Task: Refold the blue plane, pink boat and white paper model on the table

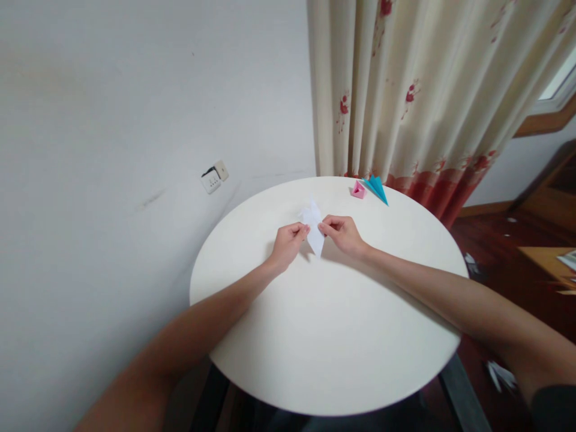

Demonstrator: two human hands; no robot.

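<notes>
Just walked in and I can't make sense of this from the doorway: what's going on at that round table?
A person is working a piece of folded white paper over the round white table. The left hand and right hand each pinch it from one side with the fingers, holding it between them, pointed end down. At the table's far edge lie a small pink folded paper piece and a blue folded paper piece, side by side near the curtain.
</notes>
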